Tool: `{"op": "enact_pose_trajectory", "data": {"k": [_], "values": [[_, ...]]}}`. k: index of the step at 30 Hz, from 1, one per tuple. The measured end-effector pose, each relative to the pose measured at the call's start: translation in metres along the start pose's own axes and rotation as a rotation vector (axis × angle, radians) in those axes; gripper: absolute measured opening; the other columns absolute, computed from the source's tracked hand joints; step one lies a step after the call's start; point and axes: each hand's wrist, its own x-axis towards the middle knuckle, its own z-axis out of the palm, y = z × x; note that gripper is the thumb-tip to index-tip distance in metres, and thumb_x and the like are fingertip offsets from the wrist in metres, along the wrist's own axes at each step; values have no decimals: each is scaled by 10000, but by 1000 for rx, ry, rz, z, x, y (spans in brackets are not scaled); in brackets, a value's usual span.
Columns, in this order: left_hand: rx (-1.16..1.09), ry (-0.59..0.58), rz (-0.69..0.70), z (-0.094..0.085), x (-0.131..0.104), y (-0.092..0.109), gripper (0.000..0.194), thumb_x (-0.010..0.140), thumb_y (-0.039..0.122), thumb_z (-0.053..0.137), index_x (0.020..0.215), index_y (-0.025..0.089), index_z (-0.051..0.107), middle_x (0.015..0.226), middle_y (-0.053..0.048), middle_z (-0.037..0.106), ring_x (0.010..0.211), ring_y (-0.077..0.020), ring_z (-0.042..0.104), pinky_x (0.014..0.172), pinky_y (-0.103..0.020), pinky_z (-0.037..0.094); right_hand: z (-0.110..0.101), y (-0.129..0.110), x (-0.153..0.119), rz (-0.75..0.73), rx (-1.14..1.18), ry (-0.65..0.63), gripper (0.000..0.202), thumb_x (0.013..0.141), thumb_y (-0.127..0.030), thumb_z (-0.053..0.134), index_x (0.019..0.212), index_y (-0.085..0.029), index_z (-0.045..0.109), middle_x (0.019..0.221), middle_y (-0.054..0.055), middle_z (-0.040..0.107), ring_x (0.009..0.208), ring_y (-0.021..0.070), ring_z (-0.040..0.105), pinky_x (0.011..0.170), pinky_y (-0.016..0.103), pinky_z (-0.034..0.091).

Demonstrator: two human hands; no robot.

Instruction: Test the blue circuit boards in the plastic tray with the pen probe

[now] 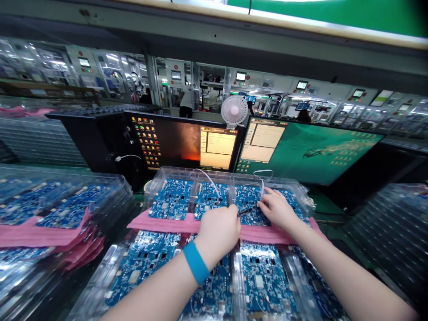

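A slip by the left hand (219,232), curled round a slim dark piece (246,211), could scratch the blue board (245,196) in the tray (167,172), beneath the half-open right hand (278,208) (grip on the white cable (262,189) unclear).

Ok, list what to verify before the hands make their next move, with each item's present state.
1. Left hand closed on the thin black tool: ok.
2. Blue band around the left wrist: ok.
3. Right hand gripping the thin white cable beside its fingers: cannot tell.
4. Tool tip touching the blue circuit board below it: cannot tell.
5. Second thin white cable, further left, clear of the boards in view: not ok, it crosses over one.
6. Pink sheet running between far and near boards: ok.
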Motion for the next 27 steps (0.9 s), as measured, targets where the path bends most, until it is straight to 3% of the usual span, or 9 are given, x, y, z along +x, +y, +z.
{"op": "enact_pose_trajectory", "data": {"k": [8,15,27], "values": [[15,-11,-7,6,2,-2,164,810,260,365,789,175,504,673,-34,602,598,-215,573,508,-311,421,3,-1,-1,-33,-44,38,199,827,-201,431,638,-169,487,853,55,580,1122,197,355,992,434,132],[24,-13,-17,6,3,-2,162,802,267,373,792,175,506,649,-29,600,581,-224,577,486,-313,423,2,1,-1,-40,-39,27,215,831,-204,410,631,-168,479,783,52,576,1111,201,374,993,444,124],[22,-10,-19,9,3,-3,169,803,276,370,809,175,504,657,-33,597,599,-220,579,494,-301,419,5,3,-3,3,8,45,218,811,-223,426,605,-175,479,854,43,571,1112,188,358,978,450,144]]}}
